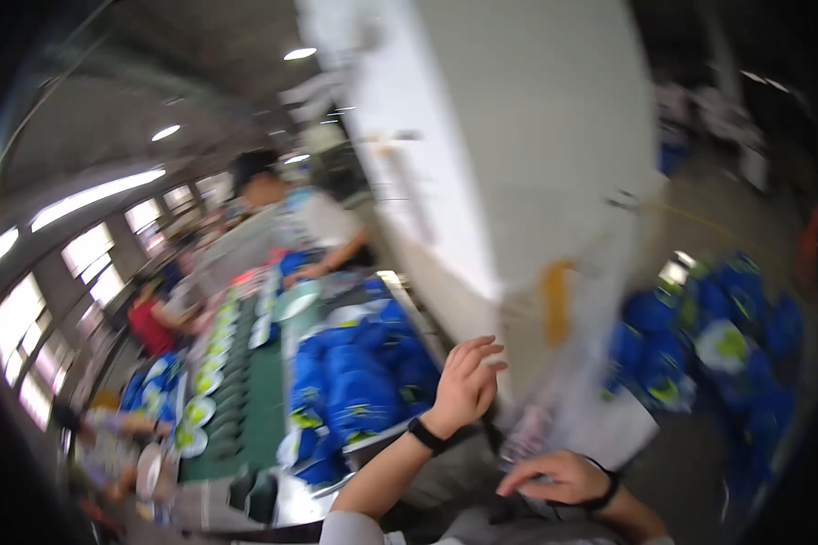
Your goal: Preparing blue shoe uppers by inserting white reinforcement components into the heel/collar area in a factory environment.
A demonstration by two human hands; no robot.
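Observation:
My left hand (466,383) is raised in front of the pale column, with its fingers loosely bent, apart and holding nothing. A dark band circles that wrist. Lower and to the right, my right hand (562,478) hangs palm down with its fingers stretched to the left, and nothing shows in its grasp. It also wears a dark band. Closest to it is a blurred clear plastic bag (568,400) with something pinkish in it. Left of my left hand, a heap of blue cap-like pieces (359,372) with yellow-green marks lies on the worktable.
A wide pale column (545,163) stands ahead. At the right, another blue heap (673,345) sits low down. On the left runs a green conveyor (265,400) with rows of white-and-green round pieces (206,381). A co-worker (314,222) leans over its far part; more people are further left.

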